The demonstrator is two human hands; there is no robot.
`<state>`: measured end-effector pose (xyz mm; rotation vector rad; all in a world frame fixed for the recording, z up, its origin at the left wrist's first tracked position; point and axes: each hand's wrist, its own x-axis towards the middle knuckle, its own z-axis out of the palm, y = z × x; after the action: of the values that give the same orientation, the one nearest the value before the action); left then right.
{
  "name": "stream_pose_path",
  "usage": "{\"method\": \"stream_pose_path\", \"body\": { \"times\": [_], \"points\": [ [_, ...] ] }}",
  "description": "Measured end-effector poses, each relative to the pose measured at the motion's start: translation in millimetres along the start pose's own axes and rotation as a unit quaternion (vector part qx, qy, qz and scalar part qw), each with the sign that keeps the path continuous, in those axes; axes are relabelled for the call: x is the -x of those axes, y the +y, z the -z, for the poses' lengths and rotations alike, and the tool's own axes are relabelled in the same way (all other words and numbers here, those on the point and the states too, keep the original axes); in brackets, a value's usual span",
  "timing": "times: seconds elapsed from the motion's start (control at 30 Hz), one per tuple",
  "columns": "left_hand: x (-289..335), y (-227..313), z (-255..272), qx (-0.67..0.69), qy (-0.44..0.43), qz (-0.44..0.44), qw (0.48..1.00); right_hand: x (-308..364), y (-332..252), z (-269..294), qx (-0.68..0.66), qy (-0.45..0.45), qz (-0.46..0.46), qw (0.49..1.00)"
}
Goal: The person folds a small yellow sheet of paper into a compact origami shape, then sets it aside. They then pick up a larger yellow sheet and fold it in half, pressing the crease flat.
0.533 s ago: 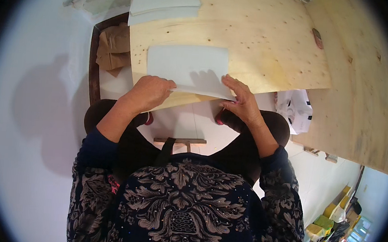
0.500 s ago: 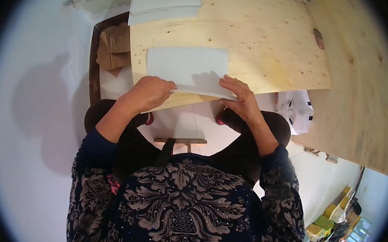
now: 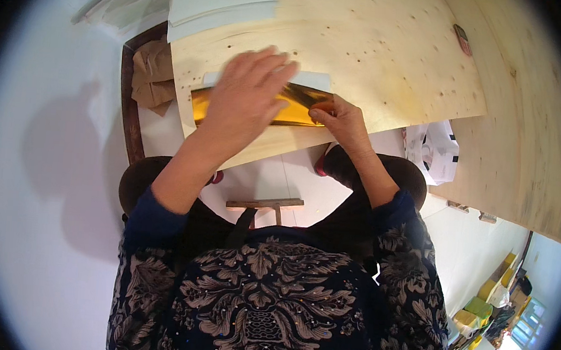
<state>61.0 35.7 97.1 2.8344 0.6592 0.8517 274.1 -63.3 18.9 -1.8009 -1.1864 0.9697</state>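
A sheet of shiny gold foil paper (image 3: 295, 111) lies folded at the near edge of the plywood table, and a white strip of paper (image 3: 313, 80) shows along its far side. My right hand (image 3: 348, 122) pinches the right end of the gold paper between thumb and fingers. Over its left half is my left hand (image 3: 243, 97), slightly blurred, fingers stretched out and pointing away from me. Whether the left palm presses on the paper or hovers just above it, I cannot tell. That hand hides part of the gold surface.
Stacked white sheets (image 3: 223, 12) lie at the table's far left. A small red and dark object (image 3: 462, 39) rests at the far right of the plywood (image 3: 392, 59). Crumpled brown paper (image 3: 152, 72) sits beside the table, left. A white bag (image 3: 435, 150) stands right of my knee.
The near edge of the white paper has been turned over away from me, so its gold side now shows. My left hand has moved up across it and its fingers have spread.
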Motion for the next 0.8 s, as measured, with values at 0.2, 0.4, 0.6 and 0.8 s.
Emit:
{"method": "stream_pose_path", "body": {
  "times": [0.2, 0.4, 0.6, 0.8],
  "points": [
    [-29.7, 5.1, -57.8, 0.181, -0.247, 0.118, 0.945, 4.6, 4.0, 6.0, -0.081, 0.031, 0.03, 0.996],
    [-6.4, -5.6, -33.1, 0.305, -0.281, 0.154, 0.897, 11.0, -3.7, 38.9, -0.199, 0.116, -0.165, 0.959],
    [-3.4, -11.2, -15.8, 0.43, -0.339, 0.171, 0.819, 12.0, -14.9, 9.7, -0.219, 0.022, -0.249, 0.943],
    [-2.0, -23.1, -2.1, 0.355, -0.228, 0.097, 0.901, -7.8, -41.9, -7.3, -0.175, 0.053, -0.105, 0.978]
  ]
}}
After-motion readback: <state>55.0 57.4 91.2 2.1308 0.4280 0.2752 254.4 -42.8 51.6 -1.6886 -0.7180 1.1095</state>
